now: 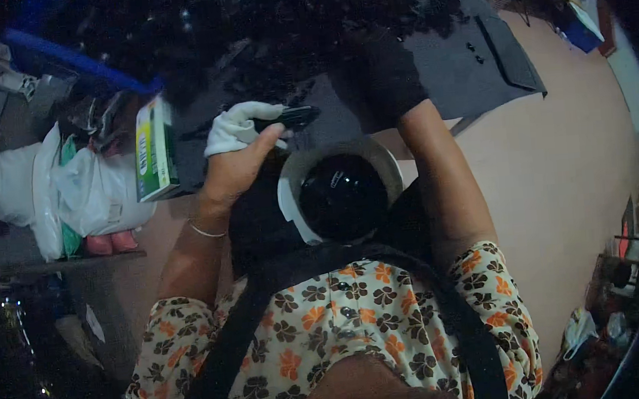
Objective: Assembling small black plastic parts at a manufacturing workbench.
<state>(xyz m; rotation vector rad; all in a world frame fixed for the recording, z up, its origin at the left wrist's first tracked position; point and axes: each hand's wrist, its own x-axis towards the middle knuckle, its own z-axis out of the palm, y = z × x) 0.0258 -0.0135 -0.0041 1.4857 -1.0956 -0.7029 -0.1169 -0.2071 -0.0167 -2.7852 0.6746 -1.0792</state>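
My left hand (244,142) wears a white glove that leaves the thumb bare. Pinched in it are slim, shiny black pieces (294,117), too dark for me to name their kind. My right hand (389,81), in a black glove, reaches over the dark work surface near the heap of black pieces (305,20). Its fingers merge with the dark, so I cannot see their pose or any hold. Just below both hands, a pale round container (289,198) stands in front of my body, with something black and glossy (344,197) inside.
A green, yellow and white box (154,149) stands left of my left hand. Beyond it are plastic bags (97,191) and a blue-edged bin (79,59). Two small black pieces (475,54) lie at the surface's right end, beside a black strip (507,53).
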